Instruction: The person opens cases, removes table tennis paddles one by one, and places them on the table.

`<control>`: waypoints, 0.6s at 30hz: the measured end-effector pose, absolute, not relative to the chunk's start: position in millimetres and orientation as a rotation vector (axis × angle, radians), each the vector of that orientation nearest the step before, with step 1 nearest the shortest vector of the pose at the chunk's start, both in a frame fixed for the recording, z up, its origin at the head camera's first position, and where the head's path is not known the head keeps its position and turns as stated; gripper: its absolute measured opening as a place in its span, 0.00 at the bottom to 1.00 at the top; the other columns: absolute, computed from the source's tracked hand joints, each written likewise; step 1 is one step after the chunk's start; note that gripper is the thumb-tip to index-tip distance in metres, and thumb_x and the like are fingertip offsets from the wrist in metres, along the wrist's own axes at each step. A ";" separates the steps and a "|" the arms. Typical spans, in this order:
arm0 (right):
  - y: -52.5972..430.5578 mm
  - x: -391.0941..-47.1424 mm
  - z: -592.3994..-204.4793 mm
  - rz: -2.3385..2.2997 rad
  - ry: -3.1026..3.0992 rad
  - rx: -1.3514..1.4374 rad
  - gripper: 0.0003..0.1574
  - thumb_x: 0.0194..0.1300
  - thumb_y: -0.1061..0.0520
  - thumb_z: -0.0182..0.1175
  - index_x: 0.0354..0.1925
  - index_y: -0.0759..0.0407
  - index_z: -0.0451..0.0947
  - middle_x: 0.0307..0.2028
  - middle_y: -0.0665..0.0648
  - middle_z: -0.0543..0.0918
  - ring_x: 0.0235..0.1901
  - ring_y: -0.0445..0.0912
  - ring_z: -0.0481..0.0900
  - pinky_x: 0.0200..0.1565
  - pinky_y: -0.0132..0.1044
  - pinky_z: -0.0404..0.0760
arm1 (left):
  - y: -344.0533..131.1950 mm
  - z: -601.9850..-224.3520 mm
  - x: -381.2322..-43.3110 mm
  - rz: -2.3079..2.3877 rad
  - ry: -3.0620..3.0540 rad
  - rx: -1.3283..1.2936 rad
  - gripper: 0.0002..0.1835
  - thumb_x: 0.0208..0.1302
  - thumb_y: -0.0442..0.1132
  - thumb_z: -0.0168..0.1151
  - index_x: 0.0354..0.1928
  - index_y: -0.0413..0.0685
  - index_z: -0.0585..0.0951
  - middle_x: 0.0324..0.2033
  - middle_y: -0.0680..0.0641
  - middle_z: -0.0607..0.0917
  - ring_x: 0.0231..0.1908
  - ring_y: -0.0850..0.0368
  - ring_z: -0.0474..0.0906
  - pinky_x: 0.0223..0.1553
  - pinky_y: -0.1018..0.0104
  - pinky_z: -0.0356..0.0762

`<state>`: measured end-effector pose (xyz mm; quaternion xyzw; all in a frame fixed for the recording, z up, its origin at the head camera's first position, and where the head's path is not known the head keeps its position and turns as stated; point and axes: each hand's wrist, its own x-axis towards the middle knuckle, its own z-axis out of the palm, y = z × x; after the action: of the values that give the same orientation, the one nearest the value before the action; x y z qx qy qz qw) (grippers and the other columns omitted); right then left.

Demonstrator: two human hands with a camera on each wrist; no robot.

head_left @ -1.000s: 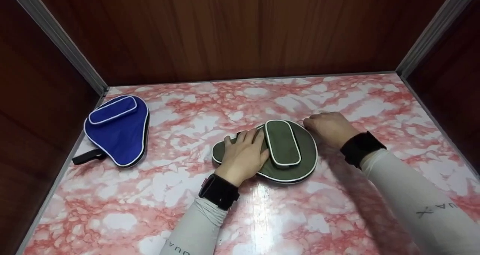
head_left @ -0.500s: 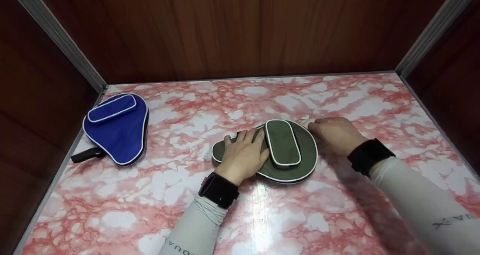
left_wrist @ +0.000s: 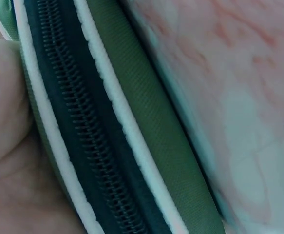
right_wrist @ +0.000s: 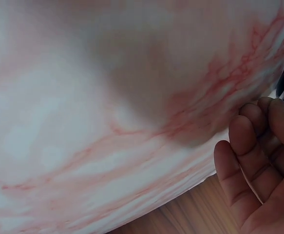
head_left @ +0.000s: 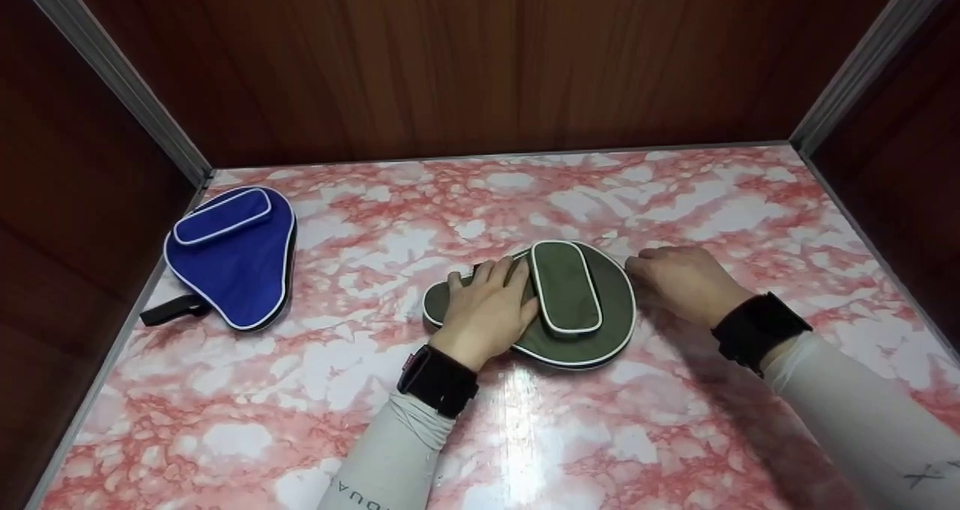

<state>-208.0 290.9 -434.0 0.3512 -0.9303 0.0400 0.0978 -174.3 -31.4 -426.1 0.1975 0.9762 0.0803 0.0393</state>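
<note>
The green case (head_left: pixel 566 289) is lying on the bench (head_left: pixel 247 390); the left hand (head_left: pixel 486 311), fingers extended, is resting on its narrow part; the right hand (head_left: pixel 681 283) is pinching at its rounded rim; a blue case (head_left: pixel 236 262) is lying beyond its narrow end.

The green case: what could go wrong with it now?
The green case might slide or twist if the left hand resting on it lifts. The right hand, pinching at its rim, could slip off. The zipper runs between strips of white piping, so something might snag there.
</note>
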 end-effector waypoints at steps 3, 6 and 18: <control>292.8 -202.0 -435.1 0.137 -2.747 1.042 0.14 0.62 0.60 0.79 0.36 0.52 0.80 0.31 0.54 0.82 0.33 0.56 0.87 0.32 0.58 0.83 | -31.6 -426.2 -175.0 0.254 2.983 0.604 0.37 0.86 0.62 0.47 0.88 0.55 0.63 0.82 0.45 0.67 0.81 0.44 0.62 0.73 0.25 0.59; 294.9 -194.9 -435.8 0.151 -2.745 1.032 0.13 0.66 0.62 0.76 0.36 0.52 0.79 0.32 0.53 0.81 0.34 0.55 0.87 0.33 0.56 0.83 | -30.6 -425.8 -176.4 0.257 2.972 0.605 0.37 0.87 0.62 0.47 0.88 0.55 0.63 0.83 0.45 0.67 0.82 0.43 0.61 0.74 0.25 0.58; 297.0 -180.5 -437.6 0.178 -2.733 1.039 0.20 0.52 0.72 0.74 0.35 0.52 0.79 0.30 0.50 0.77 0.29 0.51 0.80 0.33 0.53 0.81 | -30.7 -426.6 -174.5 0.234 2.993 0.608 0.37 0.86 0.62 0.48 0.88 0.55 0.64 0.82 0.45 0.69 0.80 0.44 0.63 0.72 0.26 0.61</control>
<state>-180.5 297.0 -437.6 0.3526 -0.9277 0.0606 0.1063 -174.5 -30.7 -426.6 0.1982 0.9764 0.0762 0.0391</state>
